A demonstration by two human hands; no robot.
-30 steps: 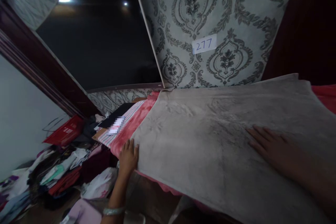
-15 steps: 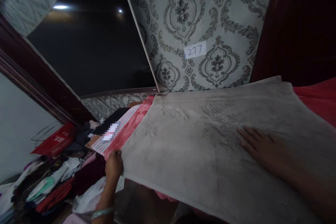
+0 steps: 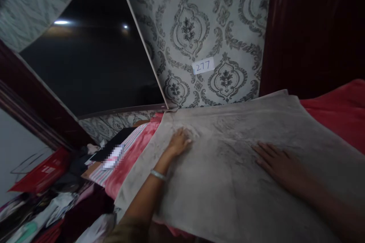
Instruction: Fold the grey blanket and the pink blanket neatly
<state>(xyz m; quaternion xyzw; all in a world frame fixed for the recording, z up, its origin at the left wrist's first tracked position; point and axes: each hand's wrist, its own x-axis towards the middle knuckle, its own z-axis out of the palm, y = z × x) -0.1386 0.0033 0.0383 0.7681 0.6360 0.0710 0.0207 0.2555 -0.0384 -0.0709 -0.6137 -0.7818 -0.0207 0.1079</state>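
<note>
A large grey plush cloth (image 3: 205, 182) lies spread out over a pink-red fabric (image 3: 134, 161), with wrinkles across its upper half. My left hand (image 3: 179, 142), a bracelet at its wrist, rests on the upper left part of the cloth; its fingers look extended, though a little blurred. On the right side, my right hand (image 3: 275, 161) lies flat on the cloth with its fingers stretched out. Neither hand holds anything that I can see.
A large dark screen (image 3: 94, 60) stands at the wall on the left. A paper label (image 3: 203, 66) marked 277 is on the patterned wallpaper. Piled clothes (image 3: 59, 210) and a red bag (image 3: 42, 172) are at lower left. More red fabric (image 3: 342, 110) lies at right.
My left hand has let go of the cloth's left edge and moved up and right onto its surface. My right hand stays flat on the cloth. The view has shifted slightly.
</note>
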